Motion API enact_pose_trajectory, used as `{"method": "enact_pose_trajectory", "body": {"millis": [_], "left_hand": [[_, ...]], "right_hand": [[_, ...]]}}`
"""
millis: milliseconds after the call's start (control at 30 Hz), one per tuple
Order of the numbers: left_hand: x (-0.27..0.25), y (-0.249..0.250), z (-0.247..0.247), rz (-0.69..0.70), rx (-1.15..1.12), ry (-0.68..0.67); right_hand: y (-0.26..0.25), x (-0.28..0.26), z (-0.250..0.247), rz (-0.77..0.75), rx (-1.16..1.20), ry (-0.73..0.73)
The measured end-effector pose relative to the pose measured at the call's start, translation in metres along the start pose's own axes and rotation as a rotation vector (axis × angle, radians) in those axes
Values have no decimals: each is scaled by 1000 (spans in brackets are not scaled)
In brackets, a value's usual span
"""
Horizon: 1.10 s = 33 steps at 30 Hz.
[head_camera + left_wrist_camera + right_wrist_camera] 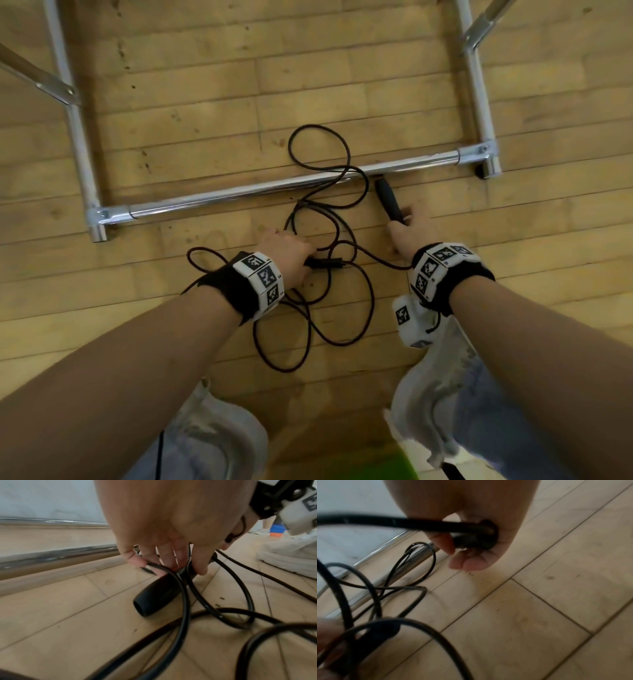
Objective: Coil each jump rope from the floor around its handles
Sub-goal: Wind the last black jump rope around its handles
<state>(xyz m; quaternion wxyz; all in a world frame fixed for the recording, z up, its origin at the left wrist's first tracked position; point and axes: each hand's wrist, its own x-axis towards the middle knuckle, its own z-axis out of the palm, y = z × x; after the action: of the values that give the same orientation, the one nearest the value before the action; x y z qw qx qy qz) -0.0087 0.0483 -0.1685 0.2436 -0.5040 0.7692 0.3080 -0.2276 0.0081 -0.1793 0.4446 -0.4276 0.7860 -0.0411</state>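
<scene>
A black jump rope (342,322) lies in tangled loops on the wooden floor. My left hand (291,250) reaches down onto one black handle (325,263), which lies flat. In the left wrist view the fingers (137,561) and thumb pinch that handle (154,596) at its cord end, with a cord loop (184,601) draped over it. My right hand (409,229) grips the second handle (388,202), which points away toward the metal bar. In the right wrist view its fingers (471,565) curl round the handle (474,539), and the cord (402,523) runs off left.
A chrome rack frame (239,193) stands on the floor just beyond the rope, and one loop (318,147) passes under its bar. My white shoes (435,377) (219,428) flank the near side. Something green (376,469) lies at the bottom edge.
</scene>
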Motion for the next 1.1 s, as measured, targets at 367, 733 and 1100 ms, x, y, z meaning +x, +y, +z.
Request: {"method": "enact_pose_trajectory", "body": {"millis": [367,733,1100], "left_hand": [[-12,-2,-17,13,-445,284],[-47,-28,-100,-238,-387,549],[-189,29,-246,104,-565,821]], "right_hand": [[-32,-28,1,20,462,-370],[-138,-71,-56,-497,-107,-106],[-232,-232,-160,-1018,-142,-79]]}}
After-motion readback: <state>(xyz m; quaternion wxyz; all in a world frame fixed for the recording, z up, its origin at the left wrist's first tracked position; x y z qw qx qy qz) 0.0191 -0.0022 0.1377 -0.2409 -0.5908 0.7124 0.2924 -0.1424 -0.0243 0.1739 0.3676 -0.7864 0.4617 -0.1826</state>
